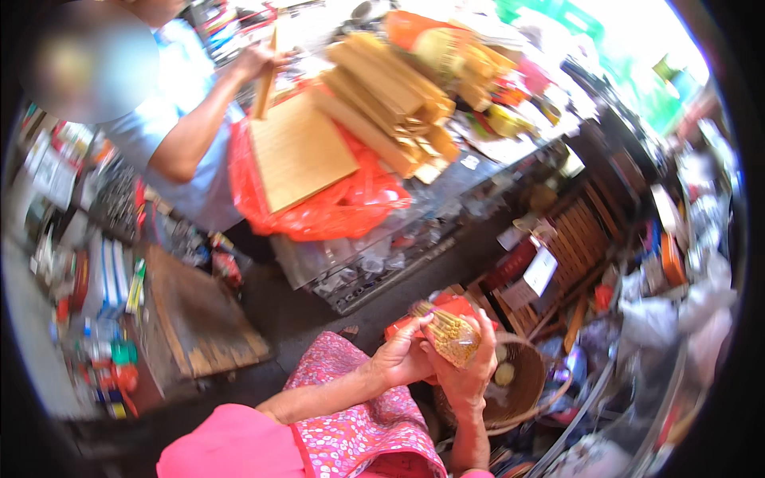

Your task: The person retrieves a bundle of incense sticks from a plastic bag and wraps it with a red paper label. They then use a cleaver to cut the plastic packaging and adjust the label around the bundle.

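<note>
Both my hands are raised over my lap, gripping one bundle of thin golden-yellow sticks in clear wrap. My left hand pinches its left side, with the thumb along the sticks. Around its right side and underneath curl the fingers of my right hand. The bundle tilts, its wider end toward my right palm. Just behind it shows a red sheet or packet, partly covered by the bundle and my fingers; whether I hold it too I cannot tell.
A glass counter ahead bears a red plastic bag, a flat tan pad and stacked tan paper bundles. A blue-shirted person's hand holds a tan strip. A woven basket and a wooden stool or board stand nearby.
</note>
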The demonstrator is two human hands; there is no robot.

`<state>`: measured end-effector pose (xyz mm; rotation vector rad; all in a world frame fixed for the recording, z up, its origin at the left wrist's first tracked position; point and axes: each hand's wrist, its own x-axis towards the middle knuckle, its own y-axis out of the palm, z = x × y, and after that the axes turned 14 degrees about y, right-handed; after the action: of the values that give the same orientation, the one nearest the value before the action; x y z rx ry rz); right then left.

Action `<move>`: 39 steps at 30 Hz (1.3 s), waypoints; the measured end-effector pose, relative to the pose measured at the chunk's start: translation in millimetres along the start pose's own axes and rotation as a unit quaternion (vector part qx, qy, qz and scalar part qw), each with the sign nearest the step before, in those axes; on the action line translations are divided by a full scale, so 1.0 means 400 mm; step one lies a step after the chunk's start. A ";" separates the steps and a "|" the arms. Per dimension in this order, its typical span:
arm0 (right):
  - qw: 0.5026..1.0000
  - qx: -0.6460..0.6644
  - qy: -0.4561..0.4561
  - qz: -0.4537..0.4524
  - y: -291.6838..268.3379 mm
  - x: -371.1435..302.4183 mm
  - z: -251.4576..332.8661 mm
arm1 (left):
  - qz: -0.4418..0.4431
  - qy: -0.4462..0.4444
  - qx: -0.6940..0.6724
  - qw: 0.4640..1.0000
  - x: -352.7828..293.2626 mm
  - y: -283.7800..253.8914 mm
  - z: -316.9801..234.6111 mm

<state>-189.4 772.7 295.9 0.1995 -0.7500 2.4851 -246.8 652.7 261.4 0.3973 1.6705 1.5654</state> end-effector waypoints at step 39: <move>0.488 0.056 -0.314 0.812 0.618 -0.332 0.785 | -0.256 0.668 0.610 0.341 -1.115 -0.248 -0.233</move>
<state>-211.5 366.0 403.6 0.7677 -1.5232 4.3985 -2.6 258.1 307.9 -1.0687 3.3987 -0.7050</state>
